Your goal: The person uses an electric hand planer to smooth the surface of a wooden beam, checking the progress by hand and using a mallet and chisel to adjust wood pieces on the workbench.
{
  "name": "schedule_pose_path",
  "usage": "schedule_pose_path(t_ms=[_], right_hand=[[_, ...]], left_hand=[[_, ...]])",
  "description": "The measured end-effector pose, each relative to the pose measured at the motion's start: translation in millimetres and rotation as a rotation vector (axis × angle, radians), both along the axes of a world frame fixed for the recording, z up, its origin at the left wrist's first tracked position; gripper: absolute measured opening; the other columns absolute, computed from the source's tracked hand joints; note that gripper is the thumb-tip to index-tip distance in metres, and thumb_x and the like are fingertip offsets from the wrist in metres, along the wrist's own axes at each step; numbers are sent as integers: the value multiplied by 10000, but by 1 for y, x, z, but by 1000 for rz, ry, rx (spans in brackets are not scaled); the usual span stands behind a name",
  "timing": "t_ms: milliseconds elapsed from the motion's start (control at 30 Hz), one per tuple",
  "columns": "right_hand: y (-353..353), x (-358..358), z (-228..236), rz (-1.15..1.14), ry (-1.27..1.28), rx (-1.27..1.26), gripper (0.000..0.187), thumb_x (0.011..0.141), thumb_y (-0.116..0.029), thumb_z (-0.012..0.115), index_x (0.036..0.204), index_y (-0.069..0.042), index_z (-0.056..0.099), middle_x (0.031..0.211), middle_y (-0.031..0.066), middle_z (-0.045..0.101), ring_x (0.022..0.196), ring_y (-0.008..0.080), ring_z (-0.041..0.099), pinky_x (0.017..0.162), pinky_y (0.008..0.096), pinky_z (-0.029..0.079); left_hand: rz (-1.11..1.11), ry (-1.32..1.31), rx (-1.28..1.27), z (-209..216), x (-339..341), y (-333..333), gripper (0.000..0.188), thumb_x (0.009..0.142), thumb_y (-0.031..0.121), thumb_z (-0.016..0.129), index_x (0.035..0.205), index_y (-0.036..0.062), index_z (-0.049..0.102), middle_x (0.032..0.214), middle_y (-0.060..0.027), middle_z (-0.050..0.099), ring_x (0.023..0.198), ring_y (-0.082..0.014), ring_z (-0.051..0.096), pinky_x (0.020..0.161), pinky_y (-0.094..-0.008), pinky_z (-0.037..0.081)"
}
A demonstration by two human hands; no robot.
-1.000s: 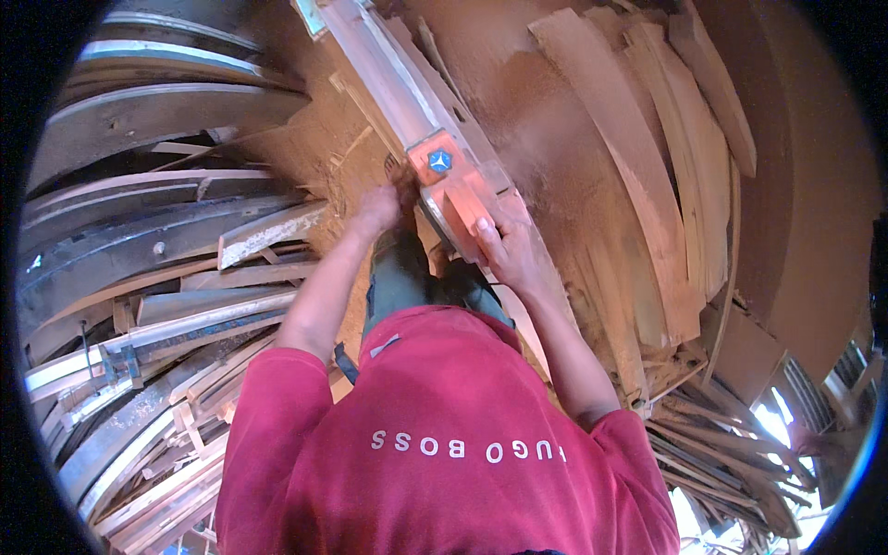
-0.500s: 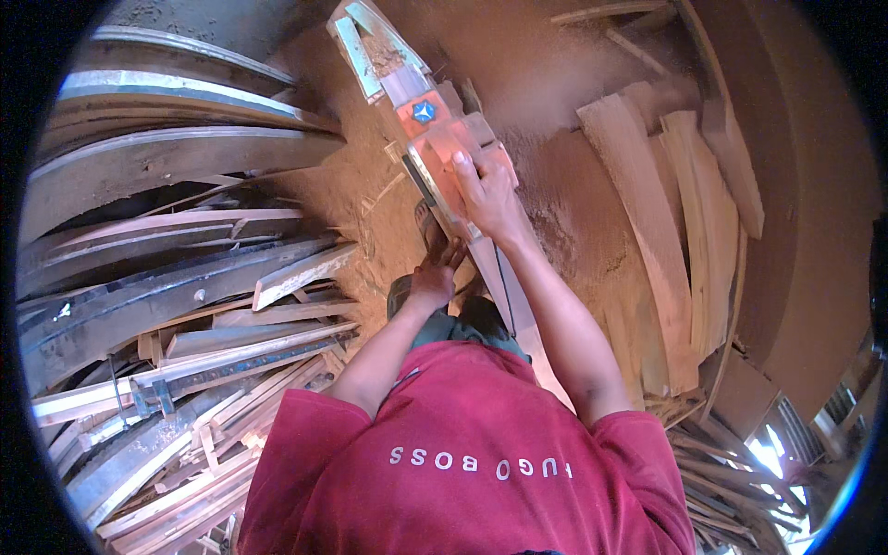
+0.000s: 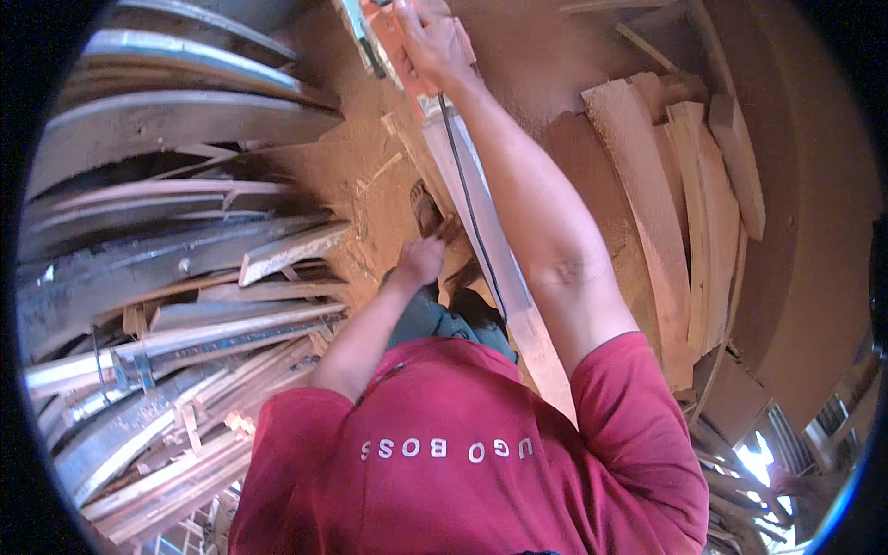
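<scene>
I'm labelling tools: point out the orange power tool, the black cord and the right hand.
Orange power tool [image 3: 395, 48]: head view, on its orange housing.
Black cord [image 3: 474, 216]: head view, middle of its visible length.
Right hand [image 3: 433, 44]: head view, back of the hand.

Sawdust-strewn ground [image 3: 375, 217] left of the long board [image 3: 544, 361] offers a hand passage, pinched by a foot [image 3: 425, 205] and the left hand [image 3: 425, 259], with stacked timber [image 3: 185, 134] farther out. An orange power tool [image 3: 393, 46] under the right hand [image 3: 433, 42] blocks the board's far stretch; a black cord [image 3: 476, 227] runs along its top. Right of it, past the right forearm [image 3: 527, 166], room opens before loose planks [image 3: 647, 203].
</scene>
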State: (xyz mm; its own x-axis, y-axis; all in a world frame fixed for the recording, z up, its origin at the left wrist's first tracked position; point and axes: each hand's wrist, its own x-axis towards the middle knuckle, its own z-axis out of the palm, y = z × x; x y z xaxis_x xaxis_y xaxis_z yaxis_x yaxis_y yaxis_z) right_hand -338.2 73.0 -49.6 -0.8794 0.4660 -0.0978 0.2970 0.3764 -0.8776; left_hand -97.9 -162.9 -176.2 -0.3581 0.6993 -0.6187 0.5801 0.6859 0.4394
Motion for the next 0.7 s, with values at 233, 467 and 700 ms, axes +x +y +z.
schedule_pose_path(t_ms=[233,467,700], right_hand=[[-30,175,-3,29,60,-101,547,1012,-460,409,1102,35,623,878,129,646,874,257,623,789,402,475],[-103,437,15,-31,-288,-236,584,971,-491,454,1131,44,625,842,167,657,815,271,645,743,405,494],[-118,514,9,-129,-411,-316,538,948,-486,488,968,32,633,693,124,588,635,213,576,598,368,446]], left_hand=[[-5,98,15,-28,-46,-6,293,846,193,525,1067,41,644,1019,-238,676,952,-405,666,804,-522,538],[20,-115,15,-21,-97,-26,578,827,186,530,1398,119,480,1198,-270,622,1108,-405,617,933,-503,509],[-18,-114,-126,-27,-103,-17,775,861,107,460,1561,307,195,1640,-2,131,1319,-329,486,1029,-473,458]])
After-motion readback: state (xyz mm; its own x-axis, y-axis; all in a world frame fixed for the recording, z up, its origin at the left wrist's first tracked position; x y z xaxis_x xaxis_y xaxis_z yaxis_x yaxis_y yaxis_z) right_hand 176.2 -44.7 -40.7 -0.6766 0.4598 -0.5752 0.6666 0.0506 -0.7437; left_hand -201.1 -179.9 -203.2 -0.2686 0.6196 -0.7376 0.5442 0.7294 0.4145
